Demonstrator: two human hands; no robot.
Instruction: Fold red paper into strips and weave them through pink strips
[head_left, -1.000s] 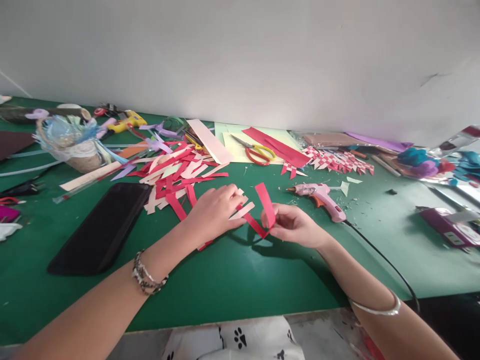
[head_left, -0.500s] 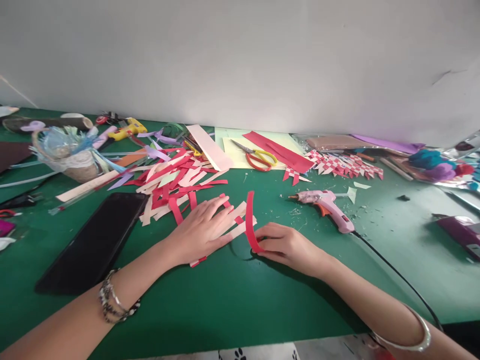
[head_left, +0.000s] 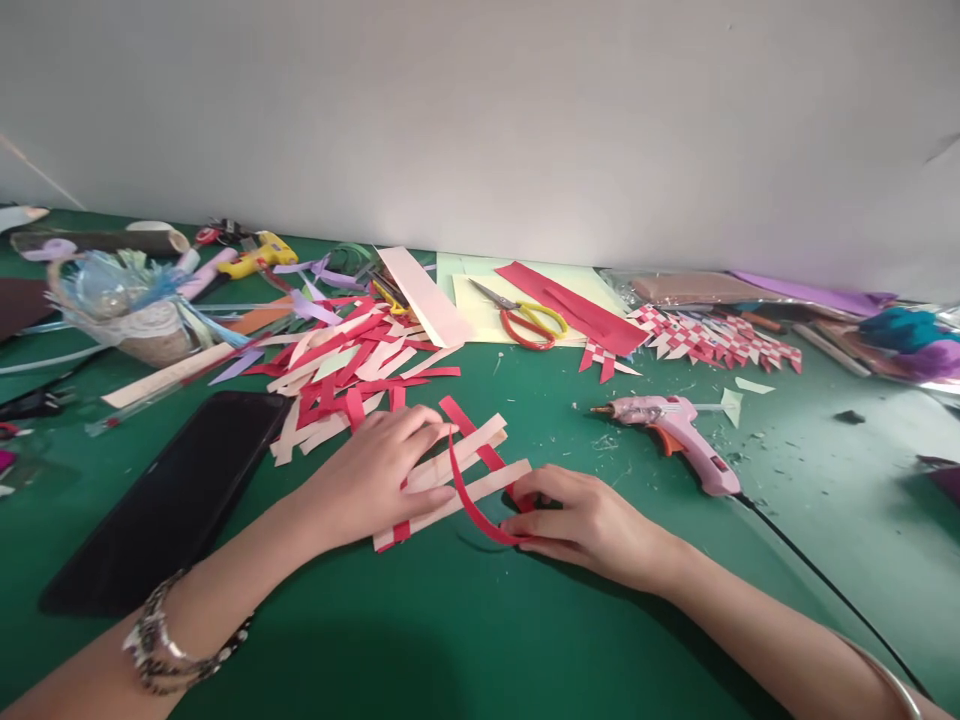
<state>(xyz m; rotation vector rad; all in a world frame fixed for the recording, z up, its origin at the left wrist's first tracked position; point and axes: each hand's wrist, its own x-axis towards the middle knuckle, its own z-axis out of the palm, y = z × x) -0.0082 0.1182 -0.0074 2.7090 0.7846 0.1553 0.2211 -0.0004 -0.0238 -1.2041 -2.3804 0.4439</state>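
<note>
Pink and red paper strips (head_left: 480, 484) lie crossed over one another on the green table (head_left: 480, 630). My left hand (head_left: 379, 475) rests over their left part, its fingertips bent near the upper end of a curved red strip (head_left: 469, 505). Whether those fingertips grip it is hard to tell. My right hand (head_left: 566, 515) pinches the lower end of that curved strip, beside the right ends of the crossed strips. A heap of loose red and pink strips (head_left: 352, 360) lies behind my left hand.
A pink glue gun (head_left: 694, 440) with a cord lies at the right, a black phone (head_left: 169, 500) at the left. Behind are scissors (head_left: 525, 320), red paper (head_left: 574, 305), checkered woven pieces (head_left: 712, 338), a small basket (head_left: 150, 330) and a yellow glue gun (head_left: 259, 257).
The curved red strip has tilted left, its upper end now at my left fingertips. My left hand has drawn back left with fingers more bent, uncovering more of the crossed strips. The view has shifted slightly.
</note>
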